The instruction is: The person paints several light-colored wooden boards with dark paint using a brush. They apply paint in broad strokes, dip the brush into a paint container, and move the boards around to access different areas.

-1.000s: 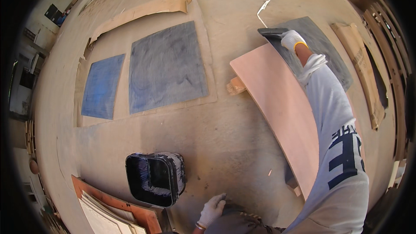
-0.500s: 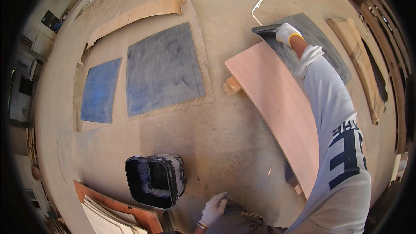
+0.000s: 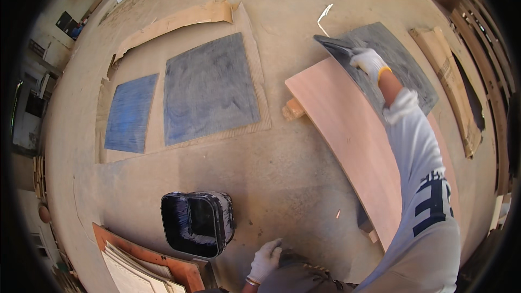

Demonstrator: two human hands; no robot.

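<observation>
My right hand (image 3: 370,64), in a white glove with a yellow cuff, reaches far out to the right. Its fingers are closed round a black paint-coated tool (image 3: 337,49); blur and the hand hide its exact kind. The tool lies along the left edge of a dark, wet-looking board (image 3: 399,54). Under that board's near part extends a pinkish plywood panel (image 3: 347,125). Down by my leg, my gloved left hand (image 3: 266,260) rests near the knee with nothing in it, its fingers loosely stretched. A black bucket (image 3: 225,206) with paint-smeared walls stands left of it.
On cardboard (image 3: 255,76) at the left lie a large dark-coated board (image 3: 209,89) and a smaller blue-coated one (image 3: 130,114). Folded cardboard (image 3: 448,87) and stacked timber (image 3: 483,49) line the right. Leaning sheets (image 3: 141,266) stand at the lower left. A wrapped block (image 3: 293,109) props the plywood.
My right hand and the tool have drawn back toward me and slightly right over the dark board. My left hand stays by the knee. The whole view has shifted slightly.
</observation>
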